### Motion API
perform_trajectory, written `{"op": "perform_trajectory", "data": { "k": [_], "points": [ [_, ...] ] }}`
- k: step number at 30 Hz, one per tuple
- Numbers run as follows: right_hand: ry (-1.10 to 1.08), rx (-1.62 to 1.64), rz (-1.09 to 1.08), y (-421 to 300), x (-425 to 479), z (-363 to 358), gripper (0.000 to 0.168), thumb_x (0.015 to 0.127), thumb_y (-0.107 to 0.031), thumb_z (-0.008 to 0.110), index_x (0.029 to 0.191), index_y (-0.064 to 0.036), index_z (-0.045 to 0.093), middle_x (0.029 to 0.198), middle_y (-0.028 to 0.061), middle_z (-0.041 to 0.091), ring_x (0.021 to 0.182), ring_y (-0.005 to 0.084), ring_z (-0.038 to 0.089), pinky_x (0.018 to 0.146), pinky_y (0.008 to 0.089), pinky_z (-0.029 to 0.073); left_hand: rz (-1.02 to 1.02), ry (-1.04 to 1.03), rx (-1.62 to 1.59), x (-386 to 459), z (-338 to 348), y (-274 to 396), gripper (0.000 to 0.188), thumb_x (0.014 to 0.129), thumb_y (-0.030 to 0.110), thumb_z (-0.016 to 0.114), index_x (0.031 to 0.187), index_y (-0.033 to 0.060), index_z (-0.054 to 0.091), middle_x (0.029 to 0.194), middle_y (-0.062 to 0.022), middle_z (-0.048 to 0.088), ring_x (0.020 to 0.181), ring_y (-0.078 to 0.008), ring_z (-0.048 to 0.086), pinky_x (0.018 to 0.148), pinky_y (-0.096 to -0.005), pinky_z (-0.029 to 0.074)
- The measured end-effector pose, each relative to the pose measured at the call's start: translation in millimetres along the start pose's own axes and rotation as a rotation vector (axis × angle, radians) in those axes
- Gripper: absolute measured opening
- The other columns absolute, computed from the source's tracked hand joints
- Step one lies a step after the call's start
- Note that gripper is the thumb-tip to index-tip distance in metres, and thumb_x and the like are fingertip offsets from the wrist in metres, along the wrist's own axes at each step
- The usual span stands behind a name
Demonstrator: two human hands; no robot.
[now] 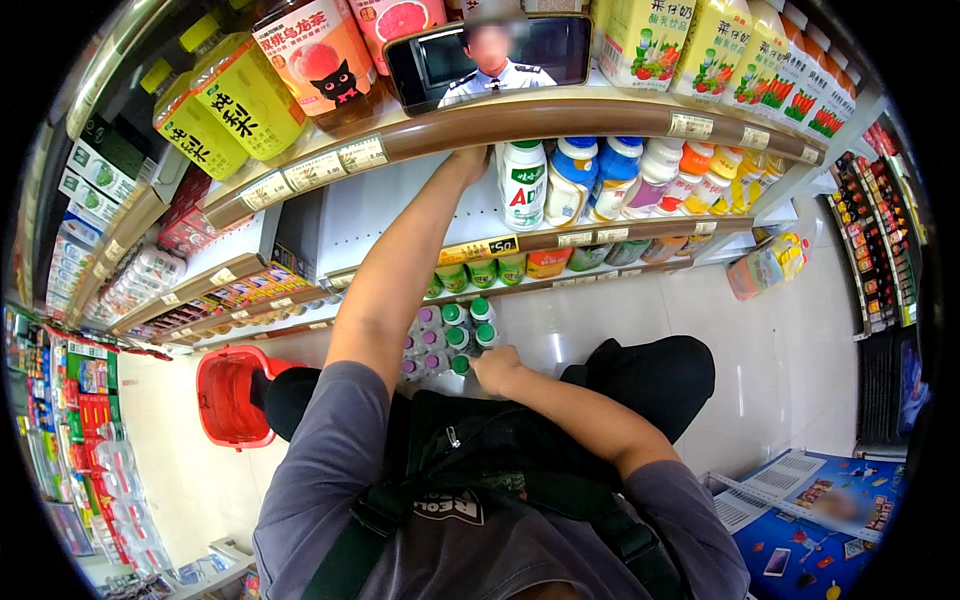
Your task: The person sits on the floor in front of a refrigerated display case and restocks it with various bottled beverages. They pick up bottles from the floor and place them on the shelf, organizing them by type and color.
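Observation:
My left hand (471,160) reaches into the middle shelf, beside a white plastic bottle with a green cap (523,196). The upper shelf's brown edge hides its fingers, so I cannot see whether it holds anything. Down by the floor, my right hand (498,370) is curled at the near green-capped bottle (460,365). Whether it grips that bottle or only touches it is unclear. Several more green-capped bottles (455,313) stand around it, next to a group of purple-capped bottles (430,337). The bare white shelf board (375,217) extends left of my left forearm.
A smartphone (487,60) leans on the upper shelf (540,118), among juice bottles (247,97) and drink cartons (652,41). A red plastic basket (236,401) is on the floor by my left knee. Bagged bottles (769,262) lie at the right. Blue printed boxes (810,525) are behind, right.

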State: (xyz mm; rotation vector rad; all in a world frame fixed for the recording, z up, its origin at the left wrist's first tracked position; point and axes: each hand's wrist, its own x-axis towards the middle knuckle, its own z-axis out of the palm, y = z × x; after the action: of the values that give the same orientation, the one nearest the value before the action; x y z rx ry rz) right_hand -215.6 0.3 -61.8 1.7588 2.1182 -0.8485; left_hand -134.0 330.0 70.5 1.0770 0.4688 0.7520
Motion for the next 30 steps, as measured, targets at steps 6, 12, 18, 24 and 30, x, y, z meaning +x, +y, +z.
{"op": "perform_trajectory", "data": {
  "k": [6, 12, 18, 24, 30],
  "points": [
    [-0.013, 0.046, 0.061, 16.2, 16.7, 26.7, 0.031, 0.096, -0.018, 0.052, 0.12, -0.017, 0.071, 0.117, 0.0117, 0.072, 0.107, 0.0336, 0.07, 0.083, 0.0514, 0.057, -0.017, -0.045, 0.062, -18.9, 4.8, 6.9, 0.071, 0.104, 0.056, 0.041, 0.155, 0.006, 0.034, 0.161, -0.0132, 0.037, 0.143, -0.0267, 0.039, 0.12, -0.0422, 0.03],
    [-0.016, 0.149, -0.06, 34.1, 23.0, 20.9, 0.034, 0.084, -0.018, 0.067, 0.117, -0.012, 0.069, 0.11, 0.0156, 0.071, 0.103, 0.038, 0.069, 0.088, 0.048, 0.055, -0.183, -0.131, 0.138, -29.2, -9.0, 8.3, 0.078, 0.104, 0.059, 0.033, 0.16, 0.0055, 0.023, 0.168, -0.0118, 0.023, 0.151, -0.0257, 0.026, 0.124, -0.0386, 0.02],
    [-0.086, 0.143, -0.133, 37.3, 24.1, -6.2, 0.042, 0.071, -0.027, 0.078, 0.109, -0.013, 0.072, 0.104, 0.0153, 0.073, 0.101, 0.0348, 0.07, 0.087, 0.0485, 0.056, -0.166, -0.053, 0.154, -32.8, 10.5, 16.3, 0.054, 0.109, 0.032, 0.038, 0.153, 0.0015, 0.035, 0.161, -0.0124, 0.035, 0.143, -0.0265, 0.04, 0.121, -0.0399, 0.03],
    [0.074, 0.283, -0.21, 25.9, -51.8, -146.0, 0.042, 0.069, -0.036, 0.078, 0.104, -0.013, 0.074, 0.096, 0.0165, 0.074, 0.091, 0.0352, 0.071, 0.08, 0.0464, 0.055, -0.005, 0.227, 0.476, -72.4, -7.5, 31.5, 0.058, 0.104, 0.03, 0.053, 0.151, 0.0004, 0.036, 0.156, -0.0156, 0.041, 0.14, -0.0258, 0.045, 0.116, -0.04, 0.037],
    [0.905, 0.73, -0.434, 39.2, -171.7, -246.8, 0.034, 0.073, -0.014, 0.078, 0.105, -0.007, 0.068, 0.082, 0.0058, 0.068, 0.069, 0.012, 0.061, 0.061, 0.0265, 0.049, 0.293, -0.369, 0.322, -247.2, 26.3, 55.7, 0.086, 0.087, 0.044, 0.077, 0.151, 0.0009, 0.039, 0.136, -0.0143, 0.056, 0.127, -0.0256, 0.053, 0.111, -0.0443, 0.039]
  ]
}}
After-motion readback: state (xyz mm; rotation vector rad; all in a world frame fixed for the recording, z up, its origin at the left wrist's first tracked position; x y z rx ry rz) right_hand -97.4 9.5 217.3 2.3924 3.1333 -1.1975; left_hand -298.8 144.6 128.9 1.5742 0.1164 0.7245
